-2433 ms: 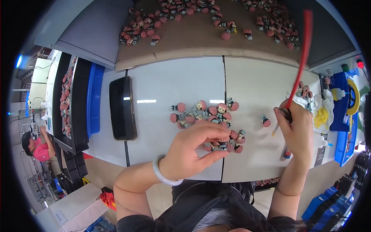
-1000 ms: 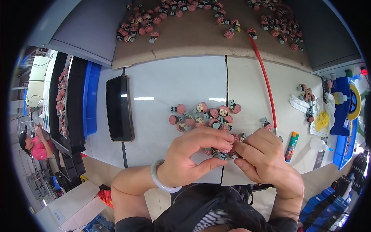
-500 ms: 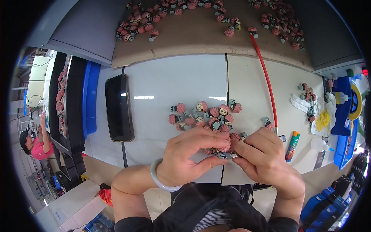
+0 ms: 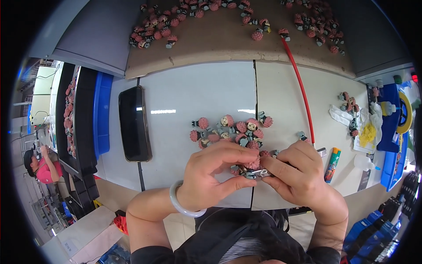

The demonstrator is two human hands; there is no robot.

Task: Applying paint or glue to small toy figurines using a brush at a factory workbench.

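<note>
At lower centre, the left hand (pale bracelet and all) curls round a pink-headed figurine; the right hand, angled inward, pinches a small metal piece.

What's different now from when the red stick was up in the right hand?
The right hand moved left, up close to the left hand, and now pinches a small silvery piece. The red stick swung its far end left; whether it was let go, I can't tell. The left hand stays curled round a pink-haired figurine, and the phone stayed put.
</note>
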